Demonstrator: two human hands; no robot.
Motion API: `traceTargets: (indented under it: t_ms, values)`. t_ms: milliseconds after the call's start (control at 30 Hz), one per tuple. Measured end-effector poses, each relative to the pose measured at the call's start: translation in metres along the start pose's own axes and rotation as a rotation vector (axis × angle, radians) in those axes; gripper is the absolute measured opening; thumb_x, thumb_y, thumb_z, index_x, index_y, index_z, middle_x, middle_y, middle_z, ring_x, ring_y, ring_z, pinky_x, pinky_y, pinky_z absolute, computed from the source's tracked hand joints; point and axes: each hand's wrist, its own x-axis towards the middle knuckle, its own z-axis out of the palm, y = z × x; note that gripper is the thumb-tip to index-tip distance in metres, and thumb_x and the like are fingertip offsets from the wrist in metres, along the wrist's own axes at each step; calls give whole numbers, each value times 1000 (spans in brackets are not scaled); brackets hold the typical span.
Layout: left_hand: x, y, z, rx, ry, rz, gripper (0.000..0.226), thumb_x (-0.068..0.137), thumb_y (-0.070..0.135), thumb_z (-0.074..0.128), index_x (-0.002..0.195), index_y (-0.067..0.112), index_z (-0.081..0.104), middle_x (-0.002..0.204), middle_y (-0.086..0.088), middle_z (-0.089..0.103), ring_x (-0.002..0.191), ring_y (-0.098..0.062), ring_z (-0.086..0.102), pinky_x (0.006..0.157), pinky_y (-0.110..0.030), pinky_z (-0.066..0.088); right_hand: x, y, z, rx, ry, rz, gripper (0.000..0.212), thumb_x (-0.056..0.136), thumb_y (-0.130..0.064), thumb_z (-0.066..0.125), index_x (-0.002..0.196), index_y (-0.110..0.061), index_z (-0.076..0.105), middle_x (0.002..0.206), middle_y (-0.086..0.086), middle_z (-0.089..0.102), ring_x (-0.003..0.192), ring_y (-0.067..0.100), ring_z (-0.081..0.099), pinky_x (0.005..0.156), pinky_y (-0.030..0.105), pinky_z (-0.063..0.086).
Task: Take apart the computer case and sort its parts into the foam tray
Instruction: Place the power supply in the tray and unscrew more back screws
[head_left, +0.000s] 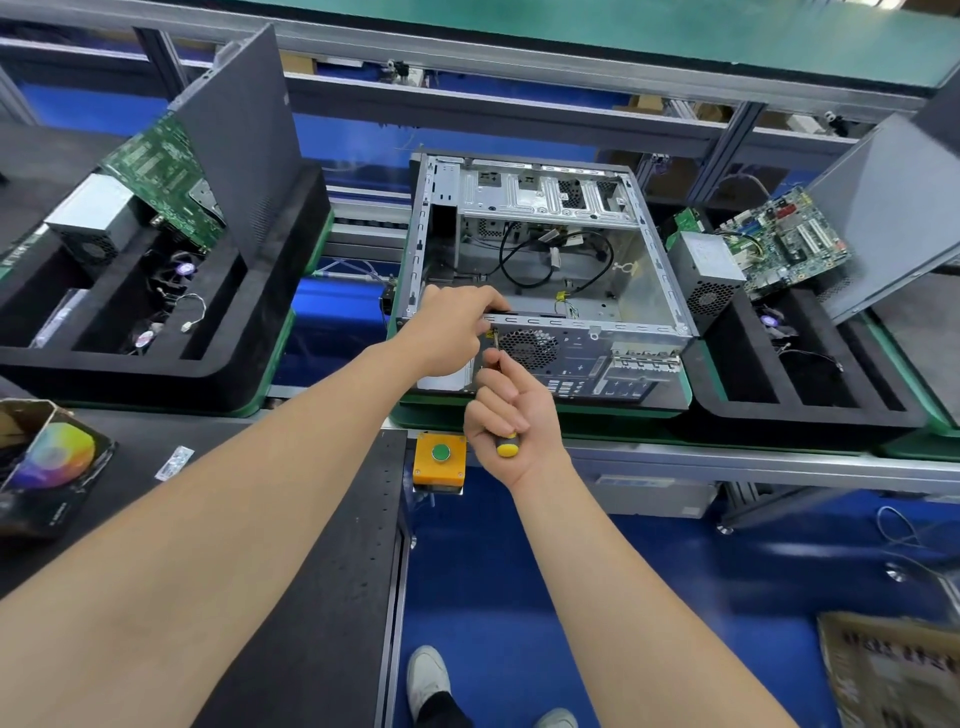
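Observation:
An open grey computer case (644, 291) lies on its side on a green pallet, with black cables loose inside and its rear panel with a fan grille (527, 349) facing me. My left hand (457, 327) grips the near top edge of the case beside the grille. My right hand (511, 415) holds a screwdriver with a yellow-ended handle (507, 446); its tip touches the rear panel just left of the grille. A black foam tray (810, 410) at the right holds a power supply (706, 275), a motherboard (779, 241) and a fan.
Another black foam tray (208, 374) at the left carries a motherboard, a power supply, fans and a dark side panel (239, 150). An orange box with a green button (440, 457) sits on the conveyor's front rail. A cardboard box is at the far left.

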Motion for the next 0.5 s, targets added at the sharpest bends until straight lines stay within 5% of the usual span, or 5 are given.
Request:
traceTargets:
  t_ms: [133,233,367,433,500]
  values:
    - [0,1,0,-2,10,-1,42,104,4,42,140,22,54,134,0,63,122,-25,50,106,-41,31,4,2,6,-421,239,-132,24,112,-26,47,99,-10,60,55,-1,41,31,9,27,29,23,25]
    - [1,0,0,-7,10,3,40,105,4,43,139,21,55,134,0,63,121,-25,50,105,-40,30,4,3,7,-1086,451,-352,27,111,-24,42,102,-6,60,60,6,54,38,19,36,38,29,34]
    - [2,-2,1,-21,6,3,39,105,5,43,137,21,56,130,0,64,117,-24,52,103,-39,30,4,1,4,-2106,704,-596,20,111,-28,40,103,-14,51,80,6,56,72,32,52,58,39,38]
    - [3,-2,2,-20,11,4,38,104,5,43,136,22,56,128,0,64,114,-24,53,102,-39,30,6,2,2,-2321,792,-648,15,111,-26,41,114,-16,51,80,5,49,71,33,49,61,40,37]
    - [3,-2,2,-10,8,7,38,104,5,44,135,23,56,126,1,65,114,-24,54,104,-40,29,7,2,0,-2289,811,-680,19,112,-31,39,112,-17,52,80,5,49,71,32,49,62,40,38]
